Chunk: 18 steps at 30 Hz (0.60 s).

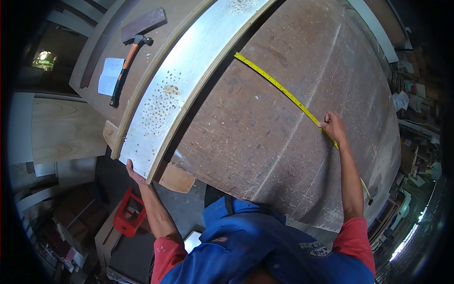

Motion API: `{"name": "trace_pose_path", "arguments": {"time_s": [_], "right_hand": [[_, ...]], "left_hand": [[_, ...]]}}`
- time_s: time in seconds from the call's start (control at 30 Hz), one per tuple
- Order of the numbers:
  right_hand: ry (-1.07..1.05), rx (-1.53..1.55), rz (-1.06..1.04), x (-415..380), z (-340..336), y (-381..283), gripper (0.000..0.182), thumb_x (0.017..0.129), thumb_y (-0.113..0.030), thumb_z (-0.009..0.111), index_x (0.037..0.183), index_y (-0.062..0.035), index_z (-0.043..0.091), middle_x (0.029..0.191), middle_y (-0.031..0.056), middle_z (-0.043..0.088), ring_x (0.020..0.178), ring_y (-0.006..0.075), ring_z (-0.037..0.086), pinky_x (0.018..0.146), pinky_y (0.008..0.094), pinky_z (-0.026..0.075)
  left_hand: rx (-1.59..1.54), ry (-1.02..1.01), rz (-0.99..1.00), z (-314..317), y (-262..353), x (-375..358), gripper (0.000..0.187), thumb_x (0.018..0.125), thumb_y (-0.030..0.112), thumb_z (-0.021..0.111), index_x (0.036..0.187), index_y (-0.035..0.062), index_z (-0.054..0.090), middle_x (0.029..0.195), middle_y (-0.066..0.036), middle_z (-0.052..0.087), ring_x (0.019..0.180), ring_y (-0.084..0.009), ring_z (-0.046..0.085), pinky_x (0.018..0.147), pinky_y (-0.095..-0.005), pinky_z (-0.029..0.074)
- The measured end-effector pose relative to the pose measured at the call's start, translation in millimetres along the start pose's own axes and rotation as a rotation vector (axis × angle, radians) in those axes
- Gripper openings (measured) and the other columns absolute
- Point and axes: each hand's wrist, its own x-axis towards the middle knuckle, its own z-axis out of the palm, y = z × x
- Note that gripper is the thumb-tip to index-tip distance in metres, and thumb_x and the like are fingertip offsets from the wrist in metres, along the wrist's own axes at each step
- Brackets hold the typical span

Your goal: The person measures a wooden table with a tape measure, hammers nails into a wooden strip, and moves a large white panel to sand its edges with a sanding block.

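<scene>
My left hand (136, 175) grips the near end of a long white board (158, 102), thumb along its edge, the other fingers mostly hidden. Pale wooden edges flank the board, and many small holes are clustered on its face. Over the brown tabletop (255, 128), my right hand (334, 128) is closed on a yellow tape measure (279, 85). A dark ring-like thing shows at its fingers, too small to name. The tape's far end lies close to the board's right edge; its other end runs past my wrist toward the table's right side.
Left of the board lie a claw hammer (125, 73) with an orange and black handle, a sheet of paper (111, 75) and a brown block (144, 24). A red frame-shaped object (128, 213) stands below on the left. Wooden panels (66, 128) lean at far left.
</scene>
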Motion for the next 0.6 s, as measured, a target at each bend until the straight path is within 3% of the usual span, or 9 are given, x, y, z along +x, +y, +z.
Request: {"name": "trace_pose_path", "arguments": {"time_s": [0.13,0.23,0.3,0.4,0.6], "right_hand": [[0.0,-0.004,-0.039,5,0,2,0.045,0.064,-0.024,0.087,0.078,-0.0032,0.05,0.081,0.0138,0.055,0.079,0.0338,0.054,0.07,0.0443,0.042],[0.012,0.006,-0.04,2,-1,-2,0.045,0.064,-0.024,0.087,0.078,-0.0034,0.049,0.081,0.0137,0.055,0.08,0.034,0.054,0.07,0.0444,0.042],[0.024,0.018,-0.041,3,-1,-3,0.045,0.064,-0.024,0.087,0.078,-0.0034,0.049,0.081,0.0138,0.055,0.08,0.0339,0.054,0.07,0.0442,0.042],[0.007,-0.016,-0.047,3,1,1,0.045,0.064,-0.023,0.087,0.078,-0.0034,0.049,0.082,0.0141,0.054,0.078,0.0333,0.054,0.069,0.0436,0.042],[0.019,0.0,-0.025,0,1,-1,0.045,0.065,-0.024,0.087,0.078,-0.0032,0.049,0.083,0.014,0.054,0.076,0.0322,0.054,0.068,0.0429,0.043]], "left_hand": [[0.015,-0.038,0.004,-2,1,1,0.067,0.09,0.035,0.056,0.145,0.0014,0.037,0.144,-0.015,0.048,0.13,-0.0332,0.049,0.111,-0.0478,0.036],[0.084,0.051,0.01,-6,6,2,0.066,0.091,0.035,0.056,0.145,0.0014,0.037,0.144,-0.015,0.048,0.129,-0.0326,0.049,0.111,-0.0475,0.037],[0.057,0.003,0.031,2,5,-2,0.061,0.089,0.033,0.059,0.138,0.0003,0.045,0.136,-0.014,0.056,0.124,-0.0314,0.054,0.107,-0.0458,0.04],[0.07,0.029,-0.01,-10,7,2,0.067,0.09,0.035,0.057,0.144,0.0004,0.038,0.143,-0.015,0.049,0.128,-0.0325,0.05,0.11,-0.0467,0.038],[0.08,0.053,0.007,-6,10,1,0.066,0.09,0.035,0.057,0.143,0.0001,0.039,0.141,-0.014,0.051,0.127,-0.0317,0.051,0.109,-0.0458,0.038]]}}
